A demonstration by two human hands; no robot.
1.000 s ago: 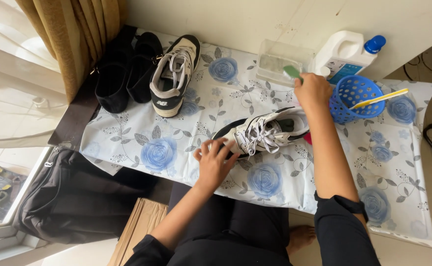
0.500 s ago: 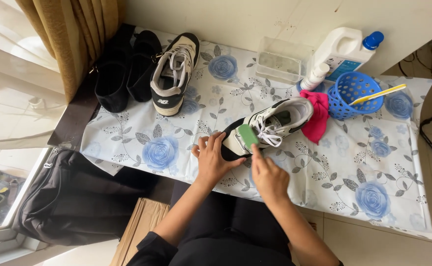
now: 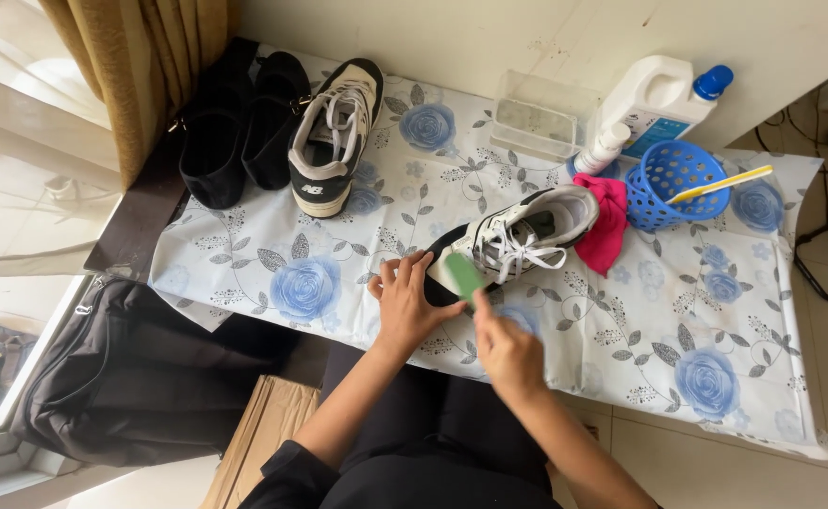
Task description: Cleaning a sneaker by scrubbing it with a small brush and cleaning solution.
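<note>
A black and white sneaker (image 3: pixel 527 231) with white laces lies on its side near the middle of the table. My left hand (image 3: pixel 405 302) rests flat against its toe end, steadying it. My right hand (image 3: pixel 508 353) holds a small green sponge (image 3: pixel 464 276) and presses it against the toe of the sneaker. A pink cloth (image 3: pixel 604 222) lies at the sneaker's heel.
A floral tablecloth (image 3: pixel 320 273) covers the table. A second sneaker (image 3: pixel 334 137) and black shoes (image 3: pixel 235 127) stand at the far left. A clear tub (image 3: pixel 538 118), a white detergent jug (image 3: pixel 654 99) and a blue basket (image 3: pixel 673 184) with a yellow stick stand at the back. A black bag (image 3: pixel 122 377) lies on the floor.
My right hand came back from the basket area with the green sponge and now holds it at the sneaker's toe. The left hand has stayed on the shoe.
</note>
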